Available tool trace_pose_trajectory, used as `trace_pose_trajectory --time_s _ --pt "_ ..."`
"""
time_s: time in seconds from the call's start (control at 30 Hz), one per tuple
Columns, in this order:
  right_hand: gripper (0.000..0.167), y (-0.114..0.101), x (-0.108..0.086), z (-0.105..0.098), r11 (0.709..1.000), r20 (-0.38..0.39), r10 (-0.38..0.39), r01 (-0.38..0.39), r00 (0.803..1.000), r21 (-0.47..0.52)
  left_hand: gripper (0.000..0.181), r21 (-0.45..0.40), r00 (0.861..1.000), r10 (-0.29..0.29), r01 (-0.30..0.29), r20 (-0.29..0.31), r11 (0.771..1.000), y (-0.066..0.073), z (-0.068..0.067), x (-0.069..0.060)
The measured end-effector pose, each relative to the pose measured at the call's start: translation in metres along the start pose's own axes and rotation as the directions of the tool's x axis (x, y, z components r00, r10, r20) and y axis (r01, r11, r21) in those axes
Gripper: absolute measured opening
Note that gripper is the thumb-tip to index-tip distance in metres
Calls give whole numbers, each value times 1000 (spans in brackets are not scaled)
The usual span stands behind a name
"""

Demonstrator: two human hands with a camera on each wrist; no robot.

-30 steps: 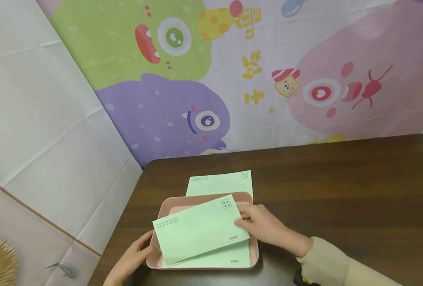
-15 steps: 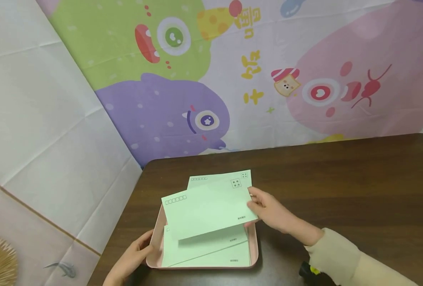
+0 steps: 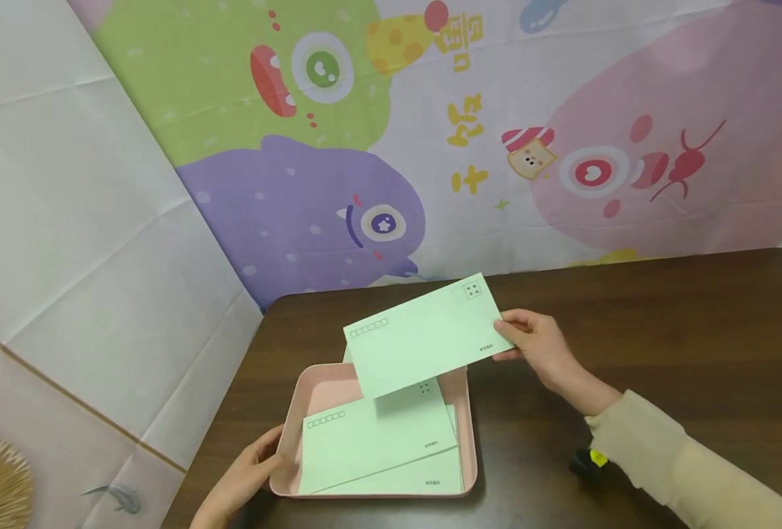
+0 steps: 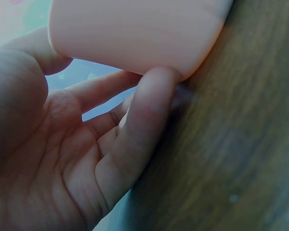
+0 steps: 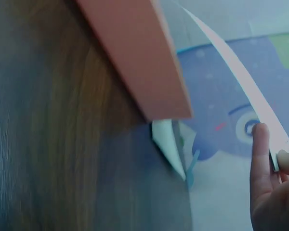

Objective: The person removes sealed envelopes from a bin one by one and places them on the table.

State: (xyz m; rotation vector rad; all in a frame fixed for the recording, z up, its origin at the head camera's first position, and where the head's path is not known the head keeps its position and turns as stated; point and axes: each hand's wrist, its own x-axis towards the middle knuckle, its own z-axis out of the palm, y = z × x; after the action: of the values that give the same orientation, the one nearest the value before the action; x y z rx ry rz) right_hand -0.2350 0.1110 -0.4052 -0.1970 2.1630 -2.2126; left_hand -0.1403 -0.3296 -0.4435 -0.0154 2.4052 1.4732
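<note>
My right hand (image 3: 539,349) pinches a pale green envelope (image 3: 424,334) by its right end, thumb on the front face. The envelope is tilted above the far side of a pink tray (image 3: 318,393). In the right wrist view the envelope (image 5: 248,84) shows as a thin curved strip between thumb and fingers. Several more envelopes (image 3: 371,437) lie stacked unevenly in the tray. My left hand (image 3: 245,474) grips the tray's left wall; in the left wrist view, fingers touch the tray's (image 4: 120,36) outside and underside.
Behind the tray, another envelope (image 5: 167,144) lies on the dark wooden table (image 3: 661,353), mostly hidden in the head view. A black object with a yellow-green patch (image 3: 589,464) is by the right sleeve (image 3: 655,448). A cartoon-printed cloth (image 3: 298,213) hangs behind the table.
My right hand has lifted the envelope off the stack in the tray and carried it away from me and to the right. The left hand and tray have stayed put.
</note>
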Motion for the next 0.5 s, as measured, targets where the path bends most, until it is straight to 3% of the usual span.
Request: trace_pose_trajectory --time_s 0.2,0.5 --pt "38 8 10 -18 998 -118 -22 15 993 -55 59 20 1000 -2 2 -3 1000 0 -1 -1" --pt "41 5 23 -43 993 -175 -18 -2 984 -119 57 -2 1000 -3 3 13 1000 1 -1 -1"
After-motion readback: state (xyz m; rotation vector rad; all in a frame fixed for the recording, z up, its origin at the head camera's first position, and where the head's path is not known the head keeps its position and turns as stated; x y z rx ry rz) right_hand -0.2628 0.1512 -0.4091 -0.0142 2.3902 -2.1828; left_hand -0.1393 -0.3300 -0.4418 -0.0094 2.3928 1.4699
